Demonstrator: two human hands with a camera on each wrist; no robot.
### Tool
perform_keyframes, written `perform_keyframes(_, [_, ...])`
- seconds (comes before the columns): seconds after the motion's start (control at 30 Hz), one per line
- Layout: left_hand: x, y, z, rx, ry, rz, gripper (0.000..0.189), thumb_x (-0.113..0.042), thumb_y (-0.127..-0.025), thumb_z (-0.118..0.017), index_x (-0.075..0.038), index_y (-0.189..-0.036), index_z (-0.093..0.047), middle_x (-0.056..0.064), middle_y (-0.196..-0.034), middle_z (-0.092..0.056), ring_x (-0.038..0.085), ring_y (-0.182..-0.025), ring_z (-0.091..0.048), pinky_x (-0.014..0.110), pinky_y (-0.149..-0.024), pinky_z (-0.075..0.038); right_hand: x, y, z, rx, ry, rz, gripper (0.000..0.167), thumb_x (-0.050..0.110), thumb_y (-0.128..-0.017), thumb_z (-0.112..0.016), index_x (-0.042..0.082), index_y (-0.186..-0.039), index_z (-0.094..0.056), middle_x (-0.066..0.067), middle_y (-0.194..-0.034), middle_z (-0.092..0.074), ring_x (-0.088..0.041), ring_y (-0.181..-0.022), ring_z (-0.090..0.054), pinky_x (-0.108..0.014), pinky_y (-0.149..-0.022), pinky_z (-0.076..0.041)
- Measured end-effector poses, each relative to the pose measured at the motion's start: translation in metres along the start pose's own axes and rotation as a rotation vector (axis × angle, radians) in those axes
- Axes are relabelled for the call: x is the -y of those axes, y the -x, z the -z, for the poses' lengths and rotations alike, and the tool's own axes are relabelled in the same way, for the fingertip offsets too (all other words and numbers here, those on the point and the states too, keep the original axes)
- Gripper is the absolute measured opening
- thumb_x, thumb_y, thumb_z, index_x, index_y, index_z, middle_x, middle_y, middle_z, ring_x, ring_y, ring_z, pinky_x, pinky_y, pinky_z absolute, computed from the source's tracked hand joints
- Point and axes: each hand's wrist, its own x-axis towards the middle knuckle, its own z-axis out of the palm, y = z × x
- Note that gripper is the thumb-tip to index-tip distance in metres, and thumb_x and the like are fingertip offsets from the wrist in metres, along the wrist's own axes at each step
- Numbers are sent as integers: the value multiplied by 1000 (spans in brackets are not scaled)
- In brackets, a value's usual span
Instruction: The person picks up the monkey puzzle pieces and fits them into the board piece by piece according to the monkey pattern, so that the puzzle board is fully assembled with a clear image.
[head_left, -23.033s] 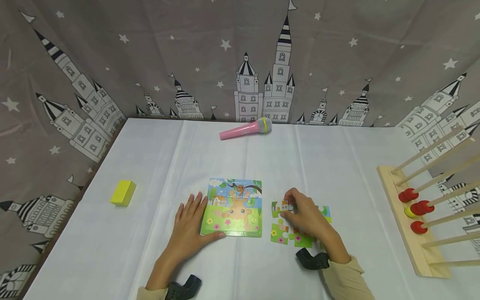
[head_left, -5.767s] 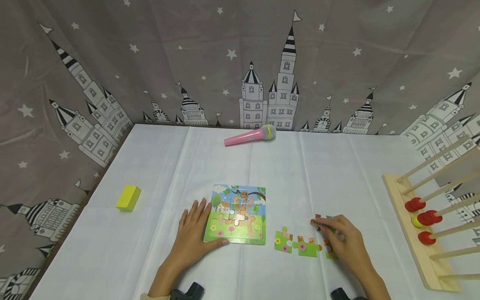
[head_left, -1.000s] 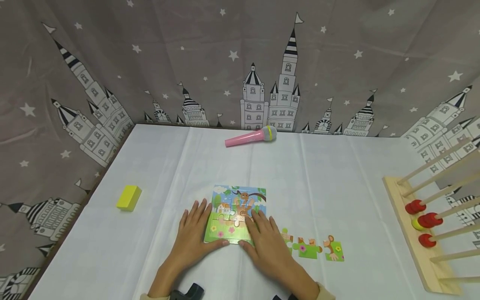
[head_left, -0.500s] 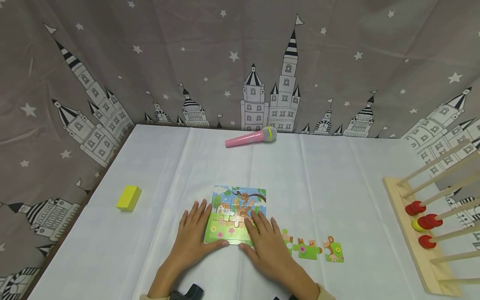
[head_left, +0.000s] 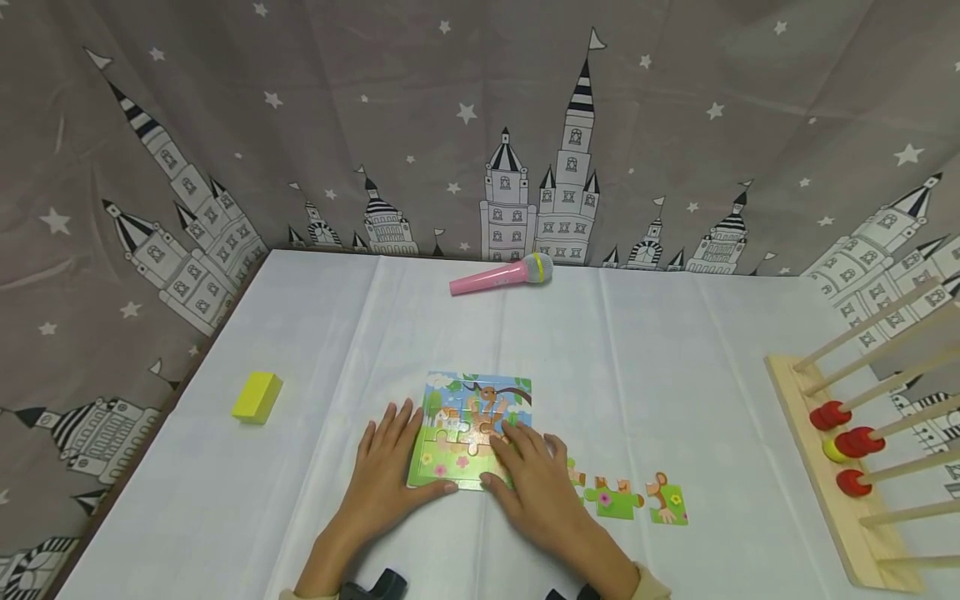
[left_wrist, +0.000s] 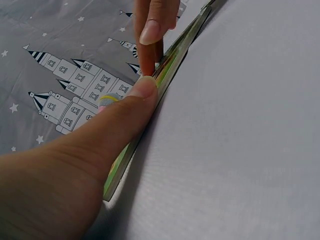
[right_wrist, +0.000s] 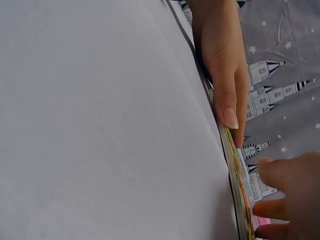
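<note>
The puzzle board point(head_left: 453, 471) is flanked on its left by the left hand point(head_left: 377, 477), its fingers straight and spread, its thumb laid on the near rim, nothing grasped. The board's right side is partly covered by the loosely extended right hand point(head_left: 542, 493); whether a piece is pressed beneath cannot be made out. Beside that hand, one loose piece point(head_left: 575, 472) is partly hidden; two more pieces point(head_left: 617, 503) are laid farther right. A pink microphone point(head_left: 495, 276), yellow block point(head_left: 257, 397) and pegged wooden rack point(head_left: 843, 517) are spread around.
</note>
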Motion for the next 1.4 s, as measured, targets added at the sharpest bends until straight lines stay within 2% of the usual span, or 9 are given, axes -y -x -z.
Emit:
perform_keyframes(0.23, [0, 0, 0, -2, -1, -4, 102, -62, -63, -68, -5, -140, -32, 13, -149, -25, 34, -139, -16, 53, -111, -8, -5, -5, 2, -139, -203, -54, 31, 32, -88, -56, 15, -114, -63, -2, -122, -57, -18, -118, -49, -46, -98, -29])
perform_keyframes(0.4, [1, 0, -1, -3, 9, 1, 102, -62, -63, -68, -5, -140, -32, 13, -149, -25, 33, -139, -16, 52, -111, -8, -10, -6, 6, -212, -207, -74, 22, 21, -83, -63, 15, -104, -67, 0, -109, -62, -17, -107, -53, -43, -92, -31])
perform_keyframes(0.53, [1, 0, -1, -1, 12, 4, 102, -62, -63, -68, -5, -140, -32, 12, -150, -25, 33, -140, -15, 52, -111, -7, -17, -5, 11, -227, -174, -141, 26, 26, -77, -70, 15, -101, -68, 2, -99, -64, -16, -98, -56, -39, -87, -36])
perform_keyframes(0.7, [1, 0, -1, 2, 12, 6, 102, -62, -64, -68, -5, -141, -31, 12, -150, -24, 33, -140, -14, 53, -111, -7, -26, 2, 19, -202, -157, -234, 37, 35, -69, -76, 15, -99, -69, 1, -93, -64, -15, -89, -56, -36, -82, -38])
perform_keyframes(0.9, [1, 0, 0, 1, 3, 7, 103, -63, -64, -67, -5, -141, -31, 12, -150, -24, 33, -140, -14, 52, -111, -7, -40, 13, 27, -137, -183, -318, 42, 38, -67, -77, 13, -100, -69, 0, -94, -63, -16, -91, -54, -34, -80, -36])
perform_keyframes(1.17, [1, 0, -1, 4, 1, 9, 104, -64, -63, -67, -6, -141, -31, 12, -150, -22, 33, -140, -13, 52, -111, -6, -56, 29, 39, -101, -183, -345, 44, 40, -67, -77, 14, -101, -68, 2, -96, -60, -15, -92, -53, -36, -83, -36])
perform_keyframes(1.4, [1, 0, -1, 7, 6, 8, 103, -63, -64, -67, -6, -141, -31, 12, -150, -23, 33, -140, -13, 52, -112, -6, -59, 32, 45, -2, -141, -358, 46, 36, -66, -78, 15, -105, -66, 1, -100, -57, -17, -95, -52, -36, -82, -36])
